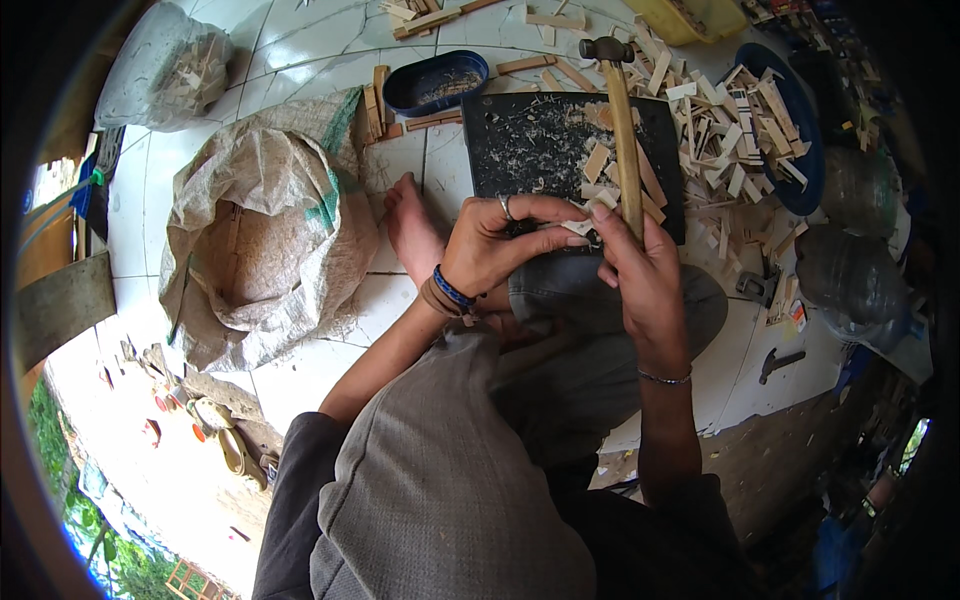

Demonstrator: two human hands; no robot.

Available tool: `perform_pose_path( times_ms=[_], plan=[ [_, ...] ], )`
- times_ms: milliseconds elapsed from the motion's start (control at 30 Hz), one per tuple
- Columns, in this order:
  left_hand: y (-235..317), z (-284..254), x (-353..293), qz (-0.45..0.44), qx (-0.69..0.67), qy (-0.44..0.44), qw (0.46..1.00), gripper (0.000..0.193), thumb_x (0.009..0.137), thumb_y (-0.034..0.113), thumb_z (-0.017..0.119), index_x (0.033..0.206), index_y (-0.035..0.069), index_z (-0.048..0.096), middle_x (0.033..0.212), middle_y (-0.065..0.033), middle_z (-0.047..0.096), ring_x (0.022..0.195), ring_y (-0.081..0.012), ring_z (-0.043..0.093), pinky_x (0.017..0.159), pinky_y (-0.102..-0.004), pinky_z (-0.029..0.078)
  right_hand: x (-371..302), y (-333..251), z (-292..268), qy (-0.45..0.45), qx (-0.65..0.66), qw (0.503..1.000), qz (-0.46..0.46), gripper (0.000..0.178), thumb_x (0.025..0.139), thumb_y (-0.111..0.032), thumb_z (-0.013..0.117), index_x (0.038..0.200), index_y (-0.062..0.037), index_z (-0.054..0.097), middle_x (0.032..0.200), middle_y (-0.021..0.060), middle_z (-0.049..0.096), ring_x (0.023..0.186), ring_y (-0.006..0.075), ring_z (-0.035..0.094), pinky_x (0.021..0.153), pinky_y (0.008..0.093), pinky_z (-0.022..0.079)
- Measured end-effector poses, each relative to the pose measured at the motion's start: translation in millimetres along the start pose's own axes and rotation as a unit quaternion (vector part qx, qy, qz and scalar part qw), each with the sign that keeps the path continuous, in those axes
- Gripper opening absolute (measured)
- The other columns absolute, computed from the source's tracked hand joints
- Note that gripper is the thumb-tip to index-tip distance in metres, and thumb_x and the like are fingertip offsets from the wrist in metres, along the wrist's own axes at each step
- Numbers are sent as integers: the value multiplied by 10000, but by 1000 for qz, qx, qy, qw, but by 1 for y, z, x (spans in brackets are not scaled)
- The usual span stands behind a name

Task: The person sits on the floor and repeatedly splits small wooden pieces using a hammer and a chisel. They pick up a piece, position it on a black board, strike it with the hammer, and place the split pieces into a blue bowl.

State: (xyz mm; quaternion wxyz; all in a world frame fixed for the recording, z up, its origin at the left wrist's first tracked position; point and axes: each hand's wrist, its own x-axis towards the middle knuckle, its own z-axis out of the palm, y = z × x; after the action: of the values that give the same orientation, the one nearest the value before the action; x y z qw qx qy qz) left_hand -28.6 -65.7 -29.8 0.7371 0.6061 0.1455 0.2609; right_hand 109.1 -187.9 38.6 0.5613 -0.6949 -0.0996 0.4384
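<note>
The left hand [490, 245] pinched a small pale piece [577, 228], apparently wood, between thumb and index finger, the gap between them narrow. The right hand [648, 280] met it from the other side, its thumb close against the piece, while its fingers also held a hammer [624, 130] by the lower handle, the metal head pointing away from the person. The piece was above the near edge of a black board [515, 150] littered with shavings and a few loose strips; its exact shape could not be told, as the fingertips covered much of it.

It looked very light and stiff, dry rather than slippery, and thin enough that it might split or splinter if squeezed hard or bent. A light pinch on its flat faces near one end seemed the best hold, leaving the other end free. The hammer was probably heavy at its head and steady along its smooth wooden handle; a grip low on the handle would make it feel top-heavy, one nearer the middle better balanced.

To the right of the board lay a heap of wood strips [735, 130], partly in a blue basin [808, 185]. A dark blue tray [400, 88] stood beyond the board, and an open woven sack [250, 150] was on the tiled floor [300, 385] to the left
</note>
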Motion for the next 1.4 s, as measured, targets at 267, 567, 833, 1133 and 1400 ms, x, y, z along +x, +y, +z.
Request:
perform_pose_path(
  times_ms=[267, 567, 833, 1133, 1400],
  plan=[
    [-1, -1, 0, 5, -8, -4, 1000, 244, 891, -16, 791, 1133, -20, 760, 1117, -119, 775, 1052, -159, 720, 933, -304, 576, -1, 2, 0, 12, -15, 1000, -2, 213, 1010, -296, 734, 1023, -92, 674, 697, -110, 460, 564, -16, 367, 471, 182, 280],
    [-1, -1, 2, 6, -10, -8, 1000, 240, 891, -11, 792, 1129, -21, 759, 1112, -122, 776, 1057, -167, 722, 938, -305, 574, 0, 3, -1, 15, -36, 999, -21, 215, 1011, -290, 732, 1008, -82, 680, 695, -107, 469, 555, -16, 358, 465, 188, 272],
    [9, -3, 4, 48, 45, -19, 998, 224, 850, 31, 835, 1062, -8, 772, 1043, -110, 786, 989, -181, 744, 877, -314, 578, -1, 4, 1, 11, -34, 999, -35, 195, 1018, -268, 720, 984, -79, 688, 691, -103, 483, 548, -14, 357, 470, 191, 273],
    [10, -7, 9, 151, 135, -35, 979, 160, 867, 77, 815, 1014, 21, 791, 1014, -103, 795, 955, -242, 770, 861, -343, 592, -2, 9, 6, 26, -37, 997, -58, 197, 1018, -255, 716, 983, -63, 694, 711, -83, 551, 553, -14, 368, 467, 201, 276],
    [11, -10, 7, 143, 135, -37, 980, 162, 851, 65, 820, 1005, 16, 805, 1006, -100, 800, 977, -261, 761, 899, -372, 575, -2, 6, 5, 24, -44, 998, -36, 204, 1022, -248, 709, 979, -49, 690, 715, -67, 569, 569, 3, 411, 491, 221, 316]
  ],
)
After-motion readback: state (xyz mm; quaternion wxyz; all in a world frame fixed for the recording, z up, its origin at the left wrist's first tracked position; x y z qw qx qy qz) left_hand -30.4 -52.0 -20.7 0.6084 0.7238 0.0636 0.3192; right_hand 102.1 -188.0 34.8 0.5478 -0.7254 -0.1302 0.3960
